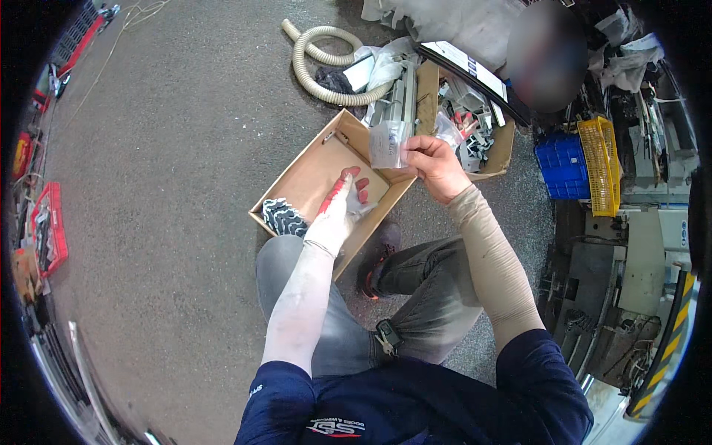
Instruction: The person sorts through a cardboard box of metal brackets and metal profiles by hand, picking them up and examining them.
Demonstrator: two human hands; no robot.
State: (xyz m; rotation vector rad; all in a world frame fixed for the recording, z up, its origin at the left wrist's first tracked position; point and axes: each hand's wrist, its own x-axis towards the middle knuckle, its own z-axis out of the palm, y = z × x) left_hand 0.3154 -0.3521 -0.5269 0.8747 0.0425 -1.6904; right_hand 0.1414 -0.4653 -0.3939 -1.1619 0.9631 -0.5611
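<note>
My right hand (pixel 439 165), bare below a beige sleeve, pinches a small clear plastic bag (pixel 387 145) between thumb and fingers. Dark marks show on the bag, which hangs over the right side of an open cardboard box (pixel 297 174). My left hand (pixel 335 211) wears a white glove with red fingers and is over the box. Its fingers are partly curled against a second piece of clear plastic (pixel 361 206), which looks like a bag; the glove hides part of it. In the box's near left corner lies a bundle of black-and-white patterned pieces (pixel 285 218).
Beyond the box lie a coiled beige hose (pixel 302 63) and grey metal profiles (pixel 399 96). Another carton (pixel 495 159) holds metal parts and red-tipped gloves, beside a tilted screen (pixel 467 74). Blue (pixel 561 165) and yellow crates (pixel 599 167) stand right; a red crate (pixel 53 230) stands left.
</note>
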